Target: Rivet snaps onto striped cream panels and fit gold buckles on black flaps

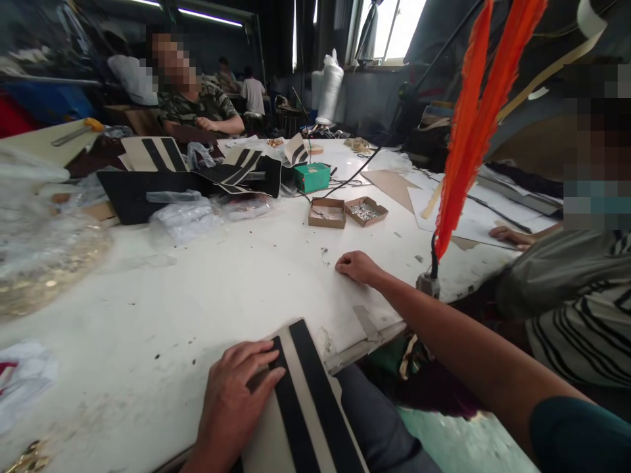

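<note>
My left hand point(239, 391) lies over the left side of a cream panel with two black stripes point(310, 401), its fingers and thumb spread on the upper face. This panel slants from the table's front edge towards my lap. Farther out, my right hand point(359, 268) rests on the white table with its fingers curled together; whatever they hold, if anything, is hidden. Small metal bits point(325, 251) lie scattered just left of those fingertips. Beyond them stand a shallow cardboard box with small silvery pieces point(365, 210) and a second cardboard box point(327, 214).
Plastic bags with gold-coloured pieces point(54, 263) crowd the left. More striped panels point(236, 171) and a green box point(313, 176) lie behind. Orange strips point(468, 131) hang at right, near a co-worker's hand point(513, 236). Another person point(197, 105) sits across the table point(221, 282).
</note>
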A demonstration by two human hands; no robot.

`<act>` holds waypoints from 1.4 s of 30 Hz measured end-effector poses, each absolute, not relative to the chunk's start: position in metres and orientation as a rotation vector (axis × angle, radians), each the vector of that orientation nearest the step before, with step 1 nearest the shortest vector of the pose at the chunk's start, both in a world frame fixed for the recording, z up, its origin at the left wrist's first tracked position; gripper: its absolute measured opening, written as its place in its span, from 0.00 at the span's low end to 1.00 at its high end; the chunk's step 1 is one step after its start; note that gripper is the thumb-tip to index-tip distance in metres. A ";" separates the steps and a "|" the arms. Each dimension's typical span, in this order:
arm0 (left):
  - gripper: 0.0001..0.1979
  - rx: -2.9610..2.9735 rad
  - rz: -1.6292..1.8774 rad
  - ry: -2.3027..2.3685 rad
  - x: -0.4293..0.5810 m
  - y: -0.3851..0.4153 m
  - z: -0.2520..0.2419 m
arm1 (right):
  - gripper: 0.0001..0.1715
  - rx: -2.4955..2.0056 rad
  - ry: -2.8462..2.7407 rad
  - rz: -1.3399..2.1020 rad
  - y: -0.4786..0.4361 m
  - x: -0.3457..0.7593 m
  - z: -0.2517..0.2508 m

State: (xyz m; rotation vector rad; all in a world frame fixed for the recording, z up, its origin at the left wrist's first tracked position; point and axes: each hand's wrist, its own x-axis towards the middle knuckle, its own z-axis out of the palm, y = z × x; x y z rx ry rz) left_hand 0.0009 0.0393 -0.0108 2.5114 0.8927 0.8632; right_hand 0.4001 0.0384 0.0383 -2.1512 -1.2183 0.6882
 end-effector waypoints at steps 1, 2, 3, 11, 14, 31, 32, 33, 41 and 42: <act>0.12 2.515 0.855 0.898 0.001 0.039 -0.010 | 0.06 -2.165 -1.229 0.673 0.041 0.400 0.038; 0.12 2.518 0.849 0.903 0.001 0.039 -0.010 | 0.06 -2.178 -1.240 0.655 0.043 0.399 0.037; 0.13 2.521 0.846 0.905 0.001 0.039 -0.010 | 0.06 -2.191 -1.250 0.638 0.044 0.399 0.036; 0.20 2.579 0.978 0.869 0.000 0.049 -0.019 | 0.06 -2.310 -1.258 0.486 0.051 0.391 0.036; 0.20 2.580 0.990 0.850 0.000 0.049 -0.020 | 0.09 -2.320 -1.285 0.399 0.044 0.385 0.037; 0.09 2.484 0.795 0.947 -0.002 0.038 -0.010 | 0.14 -2.354 -1.643 0.159 0.029 0.375 0.037; 0.09 2.481 0.792 0.954 -0.001 0.038 -0.009 | 0.15 -2.354 -1.663 0.154 0.028 0.374 0.037; 0.09 2.481 0.792 0.958 -0.001 0.037 -0.008 | 0.15 -2.353 -1.680 0.154 0.027 0.375 0.038; 0.09 2.494 0.863 0.927 -0.002 0.041 -0.013 | 0.12 -2.347 -1.799 0.253 0.044 0.389 0.048; 0.09 2.499 0.860 0.926 -0.002 0.041 -0.013 | 0.12 -2.343 -1.815 0.240 0.045 0.389 0.050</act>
